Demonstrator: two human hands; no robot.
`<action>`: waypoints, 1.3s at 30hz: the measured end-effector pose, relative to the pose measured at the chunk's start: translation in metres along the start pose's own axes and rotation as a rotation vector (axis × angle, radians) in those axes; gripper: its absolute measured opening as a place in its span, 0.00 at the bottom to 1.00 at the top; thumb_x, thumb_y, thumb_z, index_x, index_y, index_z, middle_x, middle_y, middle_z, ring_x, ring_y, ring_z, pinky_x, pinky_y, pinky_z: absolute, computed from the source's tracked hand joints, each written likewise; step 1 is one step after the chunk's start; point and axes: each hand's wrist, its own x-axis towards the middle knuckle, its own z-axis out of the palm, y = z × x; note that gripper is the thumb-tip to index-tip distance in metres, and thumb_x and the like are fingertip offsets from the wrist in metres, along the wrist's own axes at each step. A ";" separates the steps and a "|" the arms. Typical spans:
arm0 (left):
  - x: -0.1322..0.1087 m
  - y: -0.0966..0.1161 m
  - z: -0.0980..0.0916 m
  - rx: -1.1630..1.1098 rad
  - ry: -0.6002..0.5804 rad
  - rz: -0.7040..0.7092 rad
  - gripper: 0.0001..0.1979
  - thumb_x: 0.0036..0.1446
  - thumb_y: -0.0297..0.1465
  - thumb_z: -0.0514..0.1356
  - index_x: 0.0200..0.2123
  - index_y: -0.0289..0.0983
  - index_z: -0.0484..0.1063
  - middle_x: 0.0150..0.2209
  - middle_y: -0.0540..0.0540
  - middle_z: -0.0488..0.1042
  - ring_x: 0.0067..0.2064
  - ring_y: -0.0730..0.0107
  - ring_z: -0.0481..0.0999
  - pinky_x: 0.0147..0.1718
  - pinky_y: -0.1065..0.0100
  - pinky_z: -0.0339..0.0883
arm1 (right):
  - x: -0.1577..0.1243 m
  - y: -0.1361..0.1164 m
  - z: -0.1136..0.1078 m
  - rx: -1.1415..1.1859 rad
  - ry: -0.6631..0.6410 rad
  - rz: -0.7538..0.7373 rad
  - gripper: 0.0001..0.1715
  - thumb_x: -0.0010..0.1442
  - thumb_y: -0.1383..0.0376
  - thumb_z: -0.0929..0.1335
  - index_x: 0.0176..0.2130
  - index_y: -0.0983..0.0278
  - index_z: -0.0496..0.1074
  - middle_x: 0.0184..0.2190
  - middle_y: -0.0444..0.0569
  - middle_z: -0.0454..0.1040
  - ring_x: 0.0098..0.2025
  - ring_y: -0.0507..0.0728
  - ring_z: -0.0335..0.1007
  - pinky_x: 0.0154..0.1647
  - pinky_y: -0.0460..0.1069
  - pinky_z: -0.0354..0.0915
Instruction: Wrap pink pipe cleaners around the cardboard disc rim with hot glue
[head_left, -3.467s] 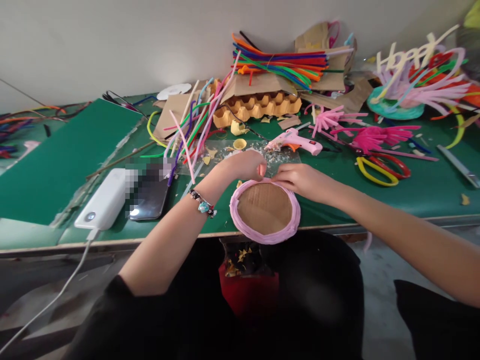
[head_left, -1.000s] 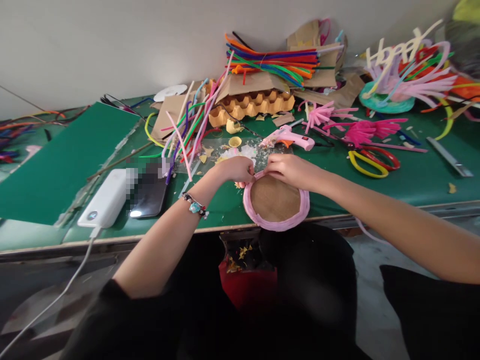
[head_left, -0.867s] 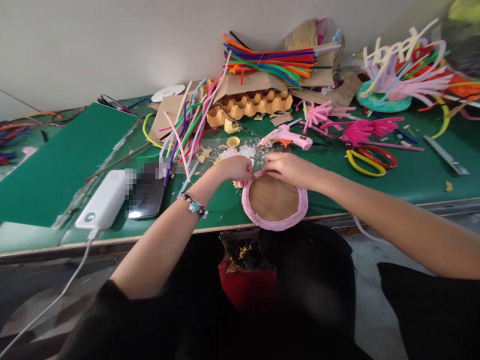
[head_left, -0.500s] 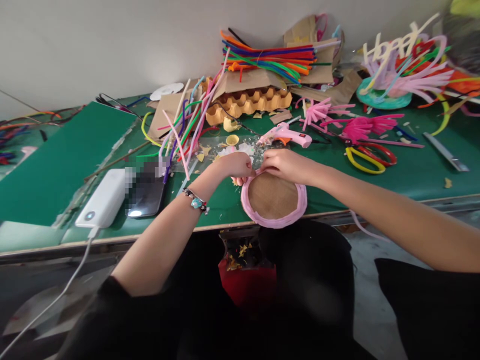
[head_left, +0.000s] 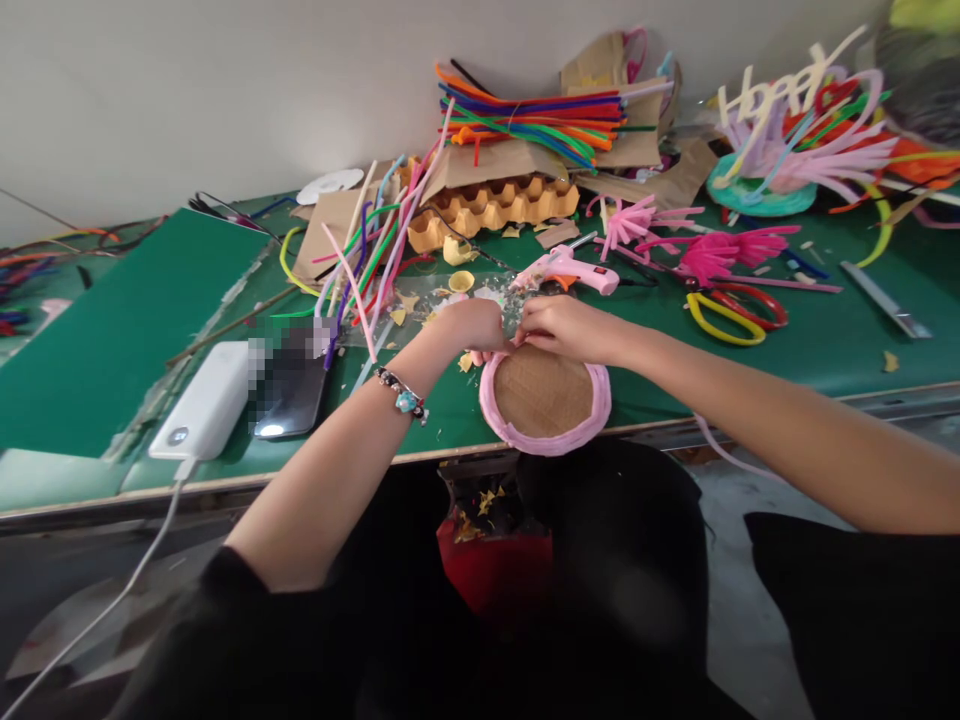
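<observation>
A round brown cardboard disc (head_left: 544, 392) with a rim of pink pipe cleaner (head_left: 491, 408) lies at the table's front edge, partly over it. At its far rim, my left hand (head_left: 480, 328) is closed, thumb and fingers pinching the edge. Close beside it, my right hand (head_left: 561, 326) is also closed, fingers bent onto the same stretch of rim. What lies exactly between the fingertips is hidden. Just beyond my hands rests a pink glue gun (head_left: 576, 270), its nozzle pointing up and right. Yellow and white scraps (head_left: 409, 303) are scattered by my left hand.
Scissors (head_left: 724, 315), a metal blade (head_left: 885, 300) and pink pipe-cleaner flowers (head_left: 705, 255) lie right. Left are a phone (head_left: 292, 395), a white power bank (head_left: 201, 400) with a cable, and loose pipe cleaners (head_left: 382, 250). An egg carton (head_left: 495, 212) and bundled pipe cleaners (head_left: 532, 115) stand behind.
Both hands stay at the far rim, with small finger shifts; the left fingertips press nearer the right ones. The disc is nearly still, and the whole view has shifted slightly.
</observation>
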 end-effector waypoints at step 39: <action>0.005 -0.004 0.000 -0.129 -0.035 -0.014 0.10 0.44 0.34 0.53 0.19 0.34 0.68 0.29 0.44 0.76 0.32 0.68 0.75 0.29 0.73 0.64 | -0.027 0.013 -0.002 0.033 0.107 0.006 0.12 0.57 0.66 0.61 0.34 0.67 0.73 0.28 0.49 0.67 0.31 0.52 0.63 0.33 0.48 0.58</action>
